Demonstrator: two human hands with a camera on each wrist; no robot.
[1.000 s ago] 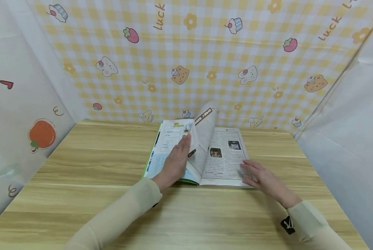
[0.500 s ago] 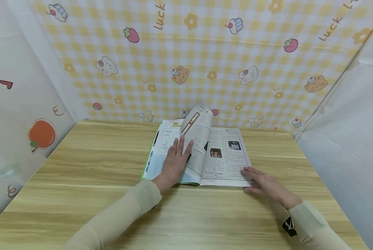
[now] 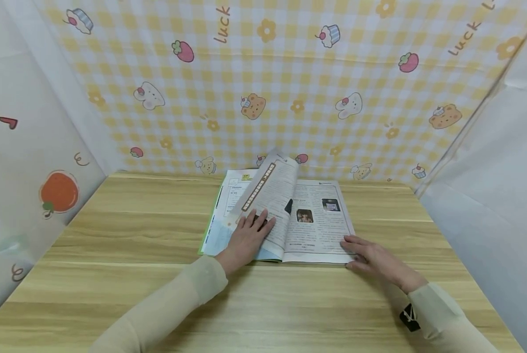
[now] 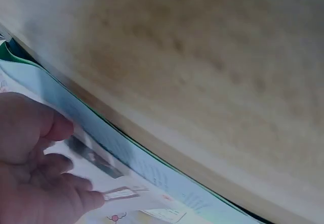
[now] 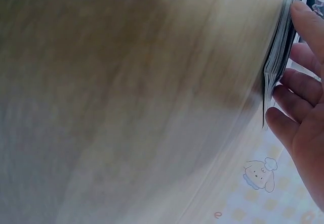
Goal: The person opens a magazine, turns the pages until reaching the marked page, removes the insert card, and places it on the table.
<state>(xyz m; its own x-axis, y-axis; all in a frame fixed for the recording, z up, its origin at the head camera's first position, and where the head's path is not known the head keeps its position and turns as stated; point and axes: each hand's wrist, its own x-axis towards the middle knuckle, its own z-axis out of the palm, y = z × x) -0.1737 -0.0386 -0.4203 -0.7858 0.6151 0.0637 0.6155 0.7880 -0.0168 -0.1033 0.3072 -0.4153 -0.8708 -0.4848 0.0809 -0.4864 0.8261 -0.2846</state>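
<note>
- Far left of the left hand: a white sheet with printed fruit, serving as a side wall to the table.
- Just left of the left hand: the left page, blue toward its near edge, partly covered by a leaf.
- Left hand: fingers extended and parted, lying on the near part of that leaf; no pinch noted. Presumably so placed to flatten it, since its far end rises past the fingertips.
- Between the hands: the book, lying spread on the table, spine just right of the left hand; beyond it, a checked cloth as backdrop.
- Just left of the right hand: the right page, lying flat, two small photos among its text.
- Right hand: fingers relaxed, tips at that page's outer edge, thumb by the near corner; grasping nothing. Probably positioned to steady the book; firmness of contact cannot be judged.
- Below the right hand, by the cuff: a small black item, purpose undetermined.
- Far right of the right hand: a second white sheet.
</note>
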